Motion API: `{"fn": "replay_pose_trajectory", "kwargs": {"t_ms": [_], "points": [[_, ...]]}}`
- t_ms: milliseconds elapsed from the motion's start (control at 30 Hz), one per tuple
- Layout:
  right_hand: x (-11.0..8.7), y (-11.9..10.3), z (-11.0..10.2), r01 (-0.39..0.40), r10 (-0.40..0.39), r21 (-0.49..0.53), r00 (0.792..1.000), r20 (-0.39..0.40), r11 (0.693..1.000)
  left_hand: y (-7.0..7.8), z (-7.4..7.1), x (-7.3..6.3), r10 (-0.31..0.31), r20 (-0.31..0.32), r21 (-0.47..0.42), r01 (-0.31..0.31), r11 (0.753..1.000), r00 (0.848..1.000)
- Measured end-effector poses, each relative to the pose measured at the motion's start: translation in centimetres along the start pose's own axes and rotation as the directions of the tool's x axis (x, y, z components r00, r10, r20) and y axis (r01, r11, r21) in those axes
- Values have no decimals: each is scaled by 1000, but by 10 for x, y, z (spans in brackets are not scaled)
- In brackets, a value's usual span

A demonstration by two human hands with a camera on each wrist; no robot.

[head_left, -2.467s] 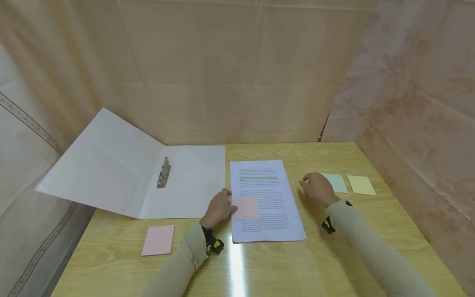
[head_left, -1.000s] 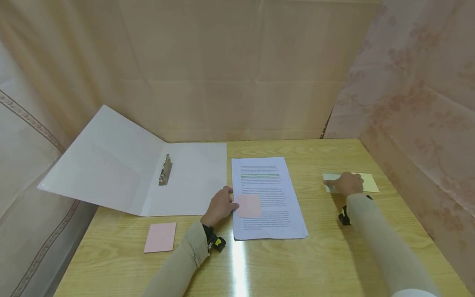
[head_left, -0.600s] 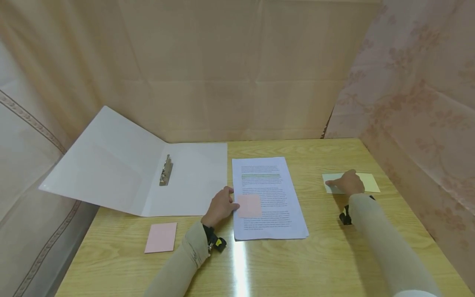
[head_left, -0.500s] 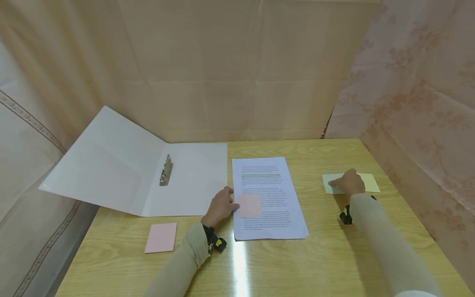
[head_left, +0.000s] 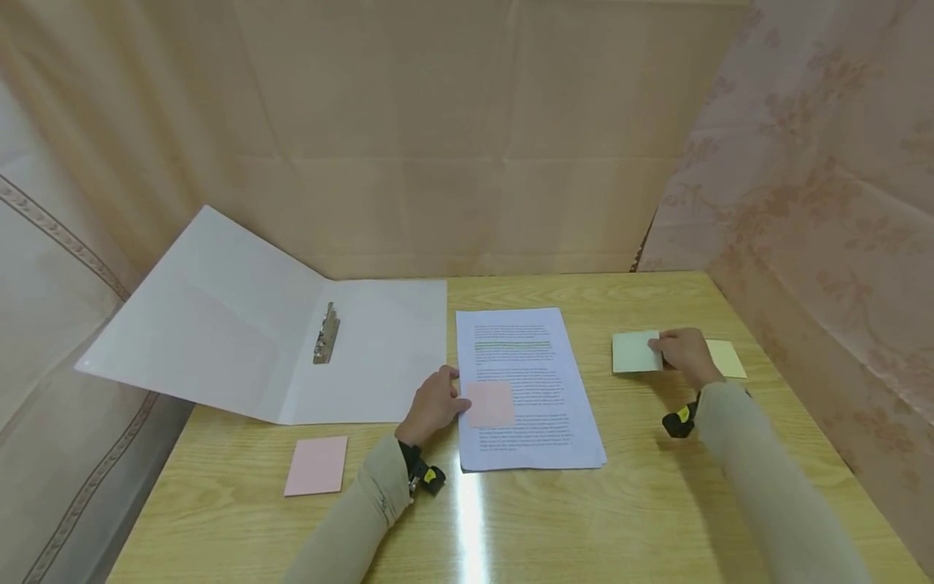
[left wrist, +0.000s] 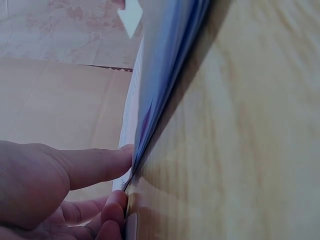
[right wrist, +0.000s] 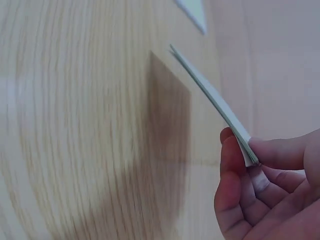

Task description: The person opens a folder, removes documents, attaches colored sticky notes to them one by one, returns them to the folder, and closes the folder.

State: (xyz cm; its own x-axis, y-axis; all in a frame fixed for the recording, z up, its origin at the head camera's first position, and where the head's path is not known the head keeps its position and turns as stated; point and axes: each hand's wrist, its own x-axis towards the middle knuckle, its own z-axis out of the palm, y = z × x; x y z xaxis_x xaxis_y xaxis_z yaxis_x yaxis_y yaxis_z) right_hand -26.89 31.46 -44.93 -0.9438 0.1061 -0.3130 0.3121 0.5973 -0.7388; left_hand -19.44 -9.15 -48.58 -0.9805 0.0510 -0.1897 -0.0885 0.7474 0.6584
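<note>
Seen from my head, my right fingers (head_left: pixel 658 344) grip a square pale green paper sticky-note pad (head_left: pixel 633 352) by its right edge, above the wood-grain table (head_left: pixel 554 519) and near a square pale yellow paper pad (head_left: pixel 727 359). My left fingers (head_left: pixel 442 381) meet the left edge of a stack of white printed paper sheets (head_left: pixel 543 430), the thumb beside a square pink paper note (head_left: pixel 490 404) on the top page. An open white folder (head_left: pixel 387 349) lies just left of the stack. The green pad looks light, matte and bendable, unlikely to slip; the sheets look floppier and easier to crease.

In the left wrist view, my thumb reaches onto the stack's edge while the other fingers curl low against it: a pinch, as far as I can judge, with some fingertips hidden. The sheets part slightly there, so a gentle hold through the full thickness should keep them together.

In the right wrist view, the green pad slants clear of the table, its shadow beneath, pinched between thumb and fingers at one end. Its leaves part at the free end, so the held end looks the surer grip; tugging one thin leaf could tear it.
</note>
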Motion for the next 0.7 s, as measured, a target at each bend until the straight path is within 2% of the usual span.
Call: {"fn": "replay_pose_trajectory", "kwargs": {"t_ms": [100,233,467,700], "points": [[-4,-6,4,-10,9,61,1000,28,998,0,0,0,2,1,-1,-2,1000,1000],[-8,-9,8,0,-5,94,999,51,996,0,0,0,1,5,-2,-1,1000,1000],[-14,-15,17,40,-47,112,997,60,993,1,-1,0,-6,0,-9,6,1000,1000],[-19,-21,27,63,-70,124,996,53,990,2,-1,-1,-46,-4,-29,46,999,999]]}}
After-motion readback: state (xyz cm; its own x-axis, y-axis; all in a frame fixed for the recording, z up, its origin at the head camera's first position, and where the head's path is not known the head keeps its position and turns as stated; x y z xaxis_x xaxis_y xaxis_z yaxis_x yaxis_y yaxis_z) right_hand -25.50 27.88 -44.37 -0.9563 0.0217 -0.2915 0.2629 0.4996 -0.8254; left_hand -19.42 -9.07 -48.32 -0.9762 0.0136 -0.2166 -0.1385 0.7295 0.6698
